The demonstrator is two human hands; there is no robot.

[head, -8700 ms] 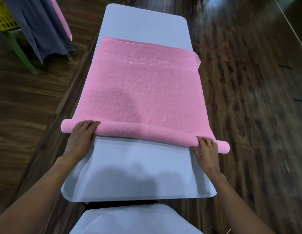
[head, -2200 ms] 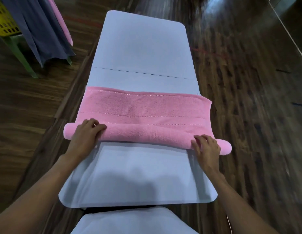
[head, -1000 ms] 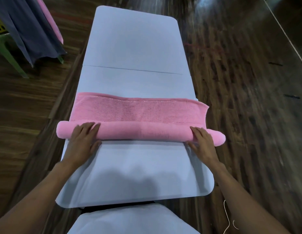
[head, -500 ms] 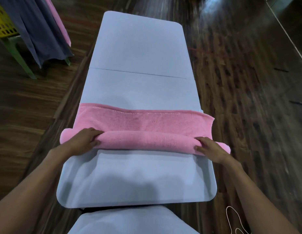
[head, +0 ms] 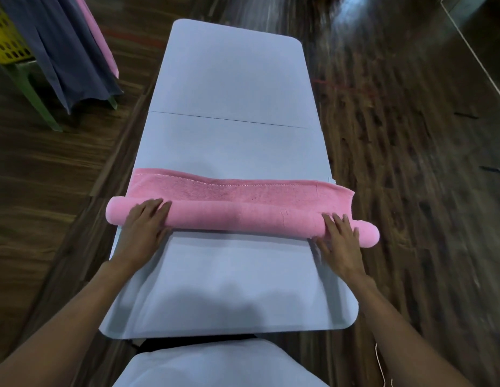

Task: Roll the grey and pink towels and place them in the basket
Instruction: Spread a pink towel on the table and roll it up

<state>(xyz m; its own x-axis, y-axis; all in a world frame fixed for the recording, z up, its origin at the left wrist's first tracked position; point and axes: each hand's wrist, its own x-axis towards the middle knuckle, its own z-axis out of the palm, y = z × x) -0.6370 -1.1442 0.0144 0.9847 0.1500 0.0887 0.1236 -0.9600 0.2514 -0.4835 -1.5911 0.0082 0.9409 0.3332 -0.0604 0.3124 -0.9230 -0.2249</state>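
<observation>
Both hands are lying flat with straight fingers, gripping nothing: the left hand (head: 144, 229) is pressing the pink terry towel (head: 237, 216) roll at 9 o'clock, the right hand (head: 339, 241) at 3 o'clock. The towel is lying across the long pale grey table (head: 232, 88), a narrow strip unrolled. At 11 o'clock, a yellow perforated plastic basket (head: 5, 37) is sitting beside a hanging dark grey cloth (head: 61, 51).

No text, label, brand, number or sign can be read anywhere in the head view.
</observation>
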